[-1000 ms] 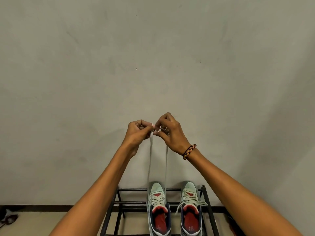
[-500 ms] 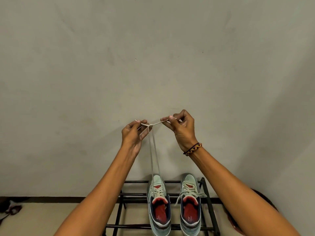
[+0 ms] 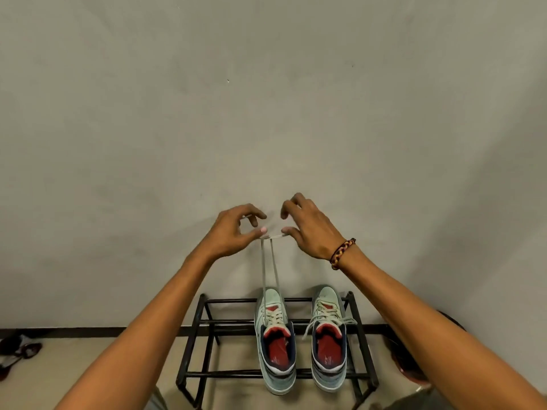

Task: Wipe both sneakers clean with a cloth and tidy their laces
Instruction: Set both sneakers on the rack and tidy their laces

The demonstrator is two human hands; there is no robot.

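Two pale mint sneakers with red insoles stand side by side, toes toward the wall. The left sneaker [image 3: 274, 344] has its lace [image 3: 268, 264] drawn straight up into a small knot between my hands. My left hand [image 3: 232, 230] has loosely curled fingers with one lace end running through them, and its thumb tip is at the knot. My right hand [image 3: 310, 229], with a braided wristband, has its fingers spread; only its thumb tip touches the other lace end. The right sneaker [image 3: 328, 335] has loose laces trailing over its sides. No cloth is in view.
The sneakers sit on a black metal shoe rack [image 3: 204, 324] against a plain grey wall. Dark footwear [image 3: 17, 350] lies on the floor at far left. A dark round object [image 3: 411, 368] sits right of the rack, partly behind my right arm.
Both hands pinched the lace ends and pulled them apart sideways. Now the fingers have loosened and spread, mostly on the right hand, and the hands sit closer together.
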